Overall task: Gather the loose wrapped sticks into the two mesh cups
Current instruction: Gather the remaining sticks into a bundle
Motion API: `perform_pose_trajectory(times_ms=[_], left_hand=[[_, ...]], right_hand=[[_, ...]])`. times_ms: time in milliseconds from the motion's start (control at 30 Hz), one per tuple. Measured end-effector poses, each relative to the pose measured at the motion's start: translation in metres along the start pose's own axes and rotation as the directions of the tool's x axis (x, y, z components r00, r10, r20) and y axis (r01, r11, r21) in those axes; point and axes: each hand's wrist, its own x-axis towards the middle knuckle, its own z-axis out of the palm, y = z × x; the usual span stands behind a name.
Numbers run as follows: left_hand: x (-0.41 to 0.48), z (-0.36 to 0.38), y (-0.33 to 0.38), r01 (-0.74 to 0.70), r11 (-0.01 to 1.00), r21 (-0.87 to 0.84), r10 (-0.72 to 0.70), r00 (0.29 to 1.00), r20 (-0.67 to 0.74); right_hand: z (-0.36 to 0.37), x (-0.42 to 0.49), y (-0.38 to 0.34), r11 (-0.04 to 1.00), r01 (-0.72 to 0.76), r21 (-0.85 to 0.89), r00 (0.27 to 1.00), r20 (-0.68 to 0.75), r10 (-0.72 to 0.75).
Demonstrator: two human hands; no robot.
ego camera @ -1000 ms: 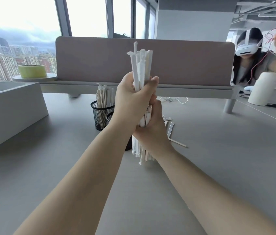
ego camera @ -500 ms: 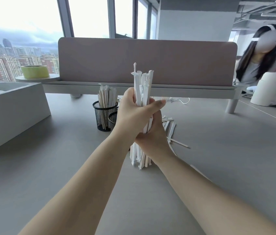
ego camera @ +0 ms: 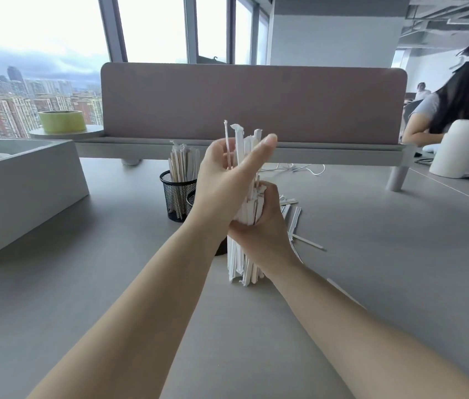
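- Since half a second ago the left hand [ego camera: 229,180] has loosened: its fingers, which were wrapped round the top of the bundle of wrapped sticks [ego camera: 245,226], now stand partly spread, thumb stretched across the front of the white wrappers and the palm only lightly against them.
- Right hand [ego camera: 259,228] is closed firmly round the middle of the bundle, which stands upright with its lower ends on or just above the grey table [ego camera: 371,283]; which of the two cannot be told.
- One thin pinkish stick [ego camera: 226,142] rises at the left of the bundle's top, beside the left hand's fingers.
- Left of the bundle, a black mesh cup [ego camera: 176,197] stands on the table, packed with upright sticks.
- A second mesh cup [ego camera: 191,200] sits just beside the first, nearer the bundle, mostly hidden behind the left wrist.
- Right of the bundle, several loose sticks [ego camera: 295,218] lie flat on the table, close behind the right hand.
- Beyond the bundle runs a mauve desk divider [ego camera: 256,102].
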Motion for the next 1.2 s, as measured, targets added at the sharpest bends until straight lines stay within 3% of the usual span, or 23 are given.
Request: perform_pose_trajectory(times_ms=[133,200,267,500,667,900,1067,1200], left_hand=[[0.005,0.003,0.024,-0.193,0.981,-0.015,0.193,0.981,-0.003],[0.008,0.008,0.030,-0.375,0.926,0.039,0.375,0.927,0.016],[0.013,0.012,0.026,-0.464,0.883,0.073,0.461,0.886,0.051],[0.009,0.008,-0.003,-0.403,0.893,0.202,0.404,0.914,0.042],[-0.001,0.001,-0.014,-0.302,0.953,0.040,0.300,0.953,0.047],[-0.004,-0.005,-0.022,-0.273,0.961,0.034,0.271,0.961,0.044],[-0.002,-0.006,-0.012,-0.468,0.884,0.013,0.465,0.882,0.081],[0.002,-0.008,-0.026,-0.518,0.855,0.039,0.511,0.852,0.115]], right_hand=[[0.001,0.004,0.001,0.999,0.032,0.025,0.999,-0.007,-0.032],[0.003,0.004,0.002,0.998,0.053,0.018,0.999,0.006,-0.053],[0.004,0.003,0.004,0.998,0.064,0.001,0.998,0.017,-0.064],[0.001,-0.002,0.004,1.000,0.003,0.002,0.998,0.059,-0.003],[0.000,-0.004,-0.003,1.000,-0.008,0.004,0.997,0.077,0.008],[0.004,-0.001,-0.003,1.000,-0.019,-0.016,0.997,0.071,0.020],[0.004,-0.003,-0.003,0.999,0.004,-0.053,0.996,0.090,0.001],[0.003,-0.001,-0.002,0.999,-0.018,-0.044,0.996,0.091,0.022]])
